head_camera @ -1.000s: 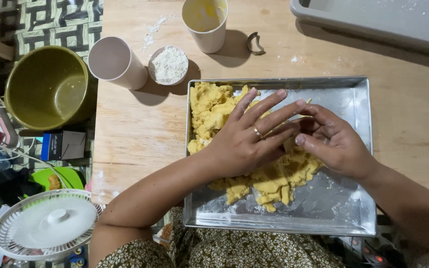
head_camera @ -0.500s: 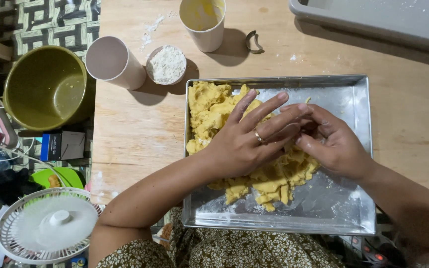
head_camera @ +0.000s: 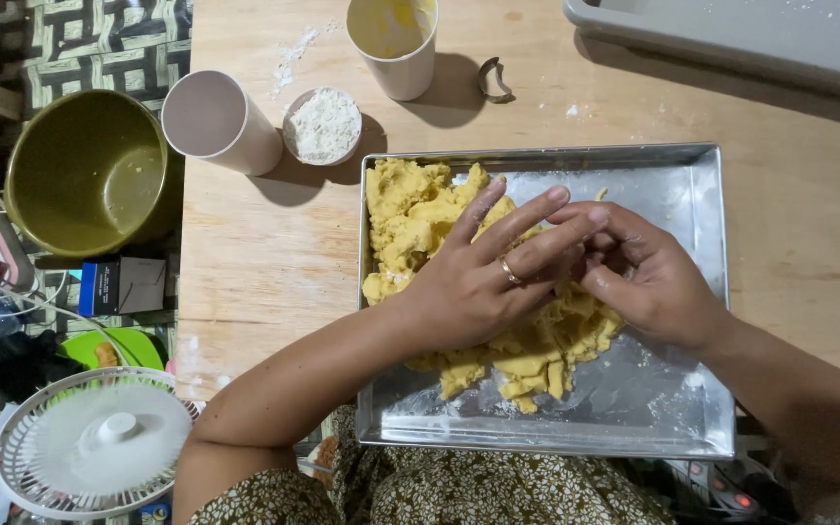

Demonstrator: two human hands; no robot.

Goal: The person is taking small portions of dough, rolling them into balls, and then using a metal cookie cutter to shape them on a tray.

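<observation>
Left hand (head_camera: pixel 483 282) lies flat with fingers spread on the yellow dough (head_camera: pixel 420 219), pinning it mid-frame inside the tray (head_camera: pixel 673 408); right hand (head_camera: pixel 648 277), fingers curled, pinches dough beside it.

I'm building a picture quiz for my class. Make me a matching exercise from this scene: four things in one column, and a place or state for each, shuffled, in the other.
Things:
1. yellow dough
2. small bowl of flour
3. olive-green bowl
4. white fan

Places or states:
A. at the lower left, beside the table
B. crumbly, in the metal tray
C. on the table between two cups
D. off the table's left edge, near the top

Pairs: 1-B, 2-C, 3-D, 4-A
</observation>
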